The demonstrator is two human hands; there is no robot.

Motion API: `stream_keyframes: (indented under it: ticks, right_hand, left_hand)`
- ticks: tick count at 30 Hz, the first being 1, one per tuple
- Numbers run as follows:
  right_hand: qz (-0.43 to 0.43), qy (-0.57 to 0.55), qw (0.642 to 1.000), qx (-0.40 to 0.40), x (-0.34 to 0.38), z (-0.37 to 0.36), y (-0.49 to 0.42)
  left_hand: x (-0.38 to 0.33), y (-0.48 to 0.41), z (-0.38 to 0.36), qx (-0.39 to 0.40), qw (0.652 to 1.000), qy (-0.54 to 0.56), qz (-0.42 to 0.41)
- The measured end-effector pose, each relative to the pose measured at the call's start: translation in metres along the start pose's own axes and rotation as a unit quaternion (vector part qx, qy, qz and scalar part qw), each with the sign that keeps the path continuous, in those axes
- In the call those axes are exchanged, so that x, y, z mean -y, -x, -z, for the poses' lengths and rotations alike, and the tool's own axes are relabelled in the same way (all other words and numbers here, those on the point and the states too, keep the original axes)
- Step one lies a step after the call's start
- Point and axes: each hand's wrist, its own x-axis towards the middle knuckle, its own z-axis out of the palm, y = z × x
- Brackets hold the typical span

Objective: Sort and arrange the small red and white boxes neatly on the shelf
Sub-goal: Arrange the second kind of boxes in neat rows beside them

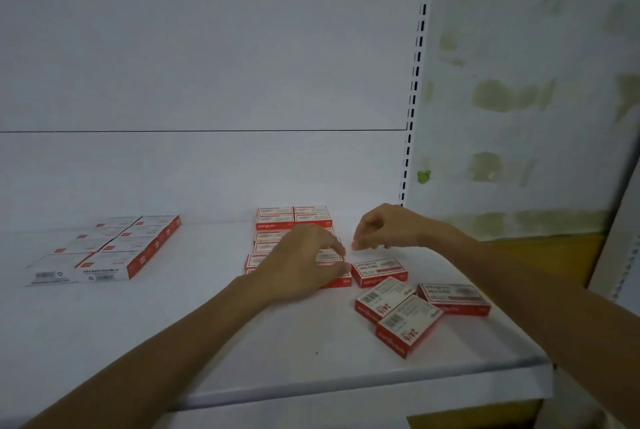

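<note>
Your left hand (pixel 304 265) lay flat over the near end of the arranged block of boxes (pixel 294 220), which ran in two columns from the back of the shelf (pixel 242 359) toward you. Its fingers were spread and pressing on the nearest box (pixel 337 281) rather than closed around anything, so I read that grip as released, squaring the row.

Your right hand (pixel 384 229) hovered just right of the block, fingers curled and pinched together at the tips. Nothing showed between them; the blur made it hard to be sure, but the grip looked empty and loosely clenched.

Four boxes were not yet in the block. One loose box (pixel 379 271) lay just right of the block's near end, roughly square to it. Three more sat nearer and farther right: two angled boxes (pixel 398 314) side by side and touching, and a third box (pixel 453 298) against their far right side. A separate group of flatter packs (pixel 114 248) lay well apart at the left of the shelf.

You seemed to be partway through, aligning the near row. The next move probably called for sliding the loose box left against the block, then turning the angled ones straight before adding them. Pushing too hard could have knocked the aligned rows askew.
</note>
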Motion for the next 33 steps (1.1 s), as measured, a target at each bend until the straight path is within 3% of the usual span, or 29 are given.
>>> stream_keyframes:
  ticks: [5,12,15,19,21,23,25,27,30,33]
  right_hand:
    - [0.002,-0.012,1.000,0.028,-0.014,0.004,0.023]
    - [0.008,-0.010,0.999,0.047,-0.030,0.012,0.052]
    - [0.007,0.035,0.999,-0.011,-0.033,0.005,0.052]
    - [-0.024,0.017,0.987,-0.158,-0.033,-0.009,0.044]
    - [-0.035,-0.028,0.981,-0.190,-0.027,-0.016,0.040]
    - [-0.047,-0.157,0.970,-0.181,-0.016,-0.019,0.040]
    - [-0.063,-0.299,0.936,-0.173,-0.008,-0.016,0.039]
    - [-0.072,-0.373,0.905,-0.191,-0.004,-0.012,0.035]
    - [-0.059,-0.429,0.885,-0.169,-0.003,-0.007,0.032]
    - [-0.051,-0.391,0.907,-0.146,0.000,-0.009,0.028]
  left_hand:
    - [-0.028,-0.012,-0.014,0.065,0.997,0.020,-0.021]
    - [-0.030,-0.023,-0.029,0.061,0.998,-0.027,0.021]
    - [-0.036,-0.026,-0.034,0.021,0.998,-0.047,0.044]
    - [-0.045,-0.033,-0.040,-0.087,0.987,0.011,0.134]
    - [-0.048,-0.036,-0.040,-0.126,0.980,0.045,0.149]
    - [-0.051,-0.038,-0.040,-0.146,0.976,0.061,0.148]
    - [-0.053,-0.039,-0.038,-0.147,0.977,0.056,0.143]
    - [-0.051,-0.039,-0.035,-0.117,0.984,0.057,0.123]
    - [-0.042,-0.036,-0.031,-0.080,0.988,0.088,0.095]
    - [-0.027,-0.033,-0.024,-0.111,0.982,0.102,0.113]
